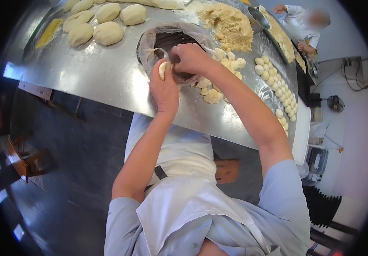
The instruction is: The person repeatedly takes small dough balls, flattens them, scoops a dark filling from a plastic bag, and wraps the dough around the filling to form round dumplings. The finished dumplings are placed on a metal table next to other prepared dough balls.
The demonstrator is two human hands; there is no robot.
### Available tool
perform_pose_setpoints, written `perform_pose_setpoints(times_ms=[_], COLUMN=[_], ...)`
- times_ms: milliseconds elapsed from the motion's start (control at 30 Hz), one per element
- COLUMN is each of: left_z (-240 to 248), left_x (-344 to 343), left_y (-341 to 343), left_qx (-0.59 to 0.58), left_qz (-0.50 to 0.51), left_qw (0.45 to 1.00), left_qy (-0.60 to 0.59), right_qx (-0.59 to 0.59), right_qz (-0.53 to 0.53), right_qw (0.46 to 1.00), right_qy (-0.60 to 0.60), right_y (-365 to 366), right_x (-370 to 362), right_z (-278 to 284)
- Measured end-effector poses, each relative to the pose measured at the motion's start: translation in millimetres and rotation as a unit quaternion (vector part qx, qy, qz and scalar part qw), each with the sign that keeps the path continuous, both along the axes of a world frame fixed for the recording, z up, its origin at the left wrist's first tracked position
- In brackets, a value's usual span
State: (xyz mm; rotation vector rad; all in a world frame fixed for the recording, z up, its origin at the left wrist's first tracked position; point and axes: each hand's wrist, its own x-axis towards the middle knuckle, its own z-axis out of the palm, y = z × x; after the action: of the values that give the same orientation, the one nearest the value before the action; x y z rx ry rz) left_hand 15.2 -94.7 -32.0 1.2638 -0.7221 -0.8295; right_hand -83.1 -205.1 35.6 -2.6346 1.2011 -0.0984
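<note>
My left hand holds a small piece of pale dough upright between thumb and fingers, at the near rim of a bowl lined with clear plastic. Inside the bowl lies a dark brown, smooth paste. Close beside the dough, my right hand reaches over the bowl with its fingers bent together and pointing toward the left hand. Its fingertips are partly hidden, so what they hold cannot be made out. Small torn dough lumps lie right of the bowl, partly behind my right forearm.
Large dough rounds rest at the far left of the metal table, near a yellow strip. A crumbly yellowish dough mass sits behind the bowl. Rows of small dough balls line the right side. A co-worker stands far right.
</note>
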Motion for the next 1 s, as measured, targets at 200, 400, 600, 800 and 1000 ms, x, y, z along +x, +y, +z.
perform_pose_setpoints(times_ms=[200,400,600,800,1000], left_z=[2,13,44,44,45], left_x=[4,13,25,10,-5], left_y=[0,2,28,52,60], left_qx=[0.017,0.017,-0.004,0.041,0.040], left_qz=[0.000,-0.066,-0.192,-0.329,-0.286], left_qw=[0.999,0.993,0.927,0.849,0.858], left_qy=[-0.028,0.092,0.322,0.412,0.425], right_qx=[0.093,0.358,0.420,0.181,-0.017], right_qz=[0.049,-0.136,-0.177,-0.244,-0.236], right_qw=[0.992,0.909,0.745,0.850,0.863], right_qy=[0.072,-0.164,-0.486,-0.431,-0.447], right_y=[-3,29,92,146,168], right_x=[-4,-45,-74,-38,-26], right_z=[20,69,60,29,4])
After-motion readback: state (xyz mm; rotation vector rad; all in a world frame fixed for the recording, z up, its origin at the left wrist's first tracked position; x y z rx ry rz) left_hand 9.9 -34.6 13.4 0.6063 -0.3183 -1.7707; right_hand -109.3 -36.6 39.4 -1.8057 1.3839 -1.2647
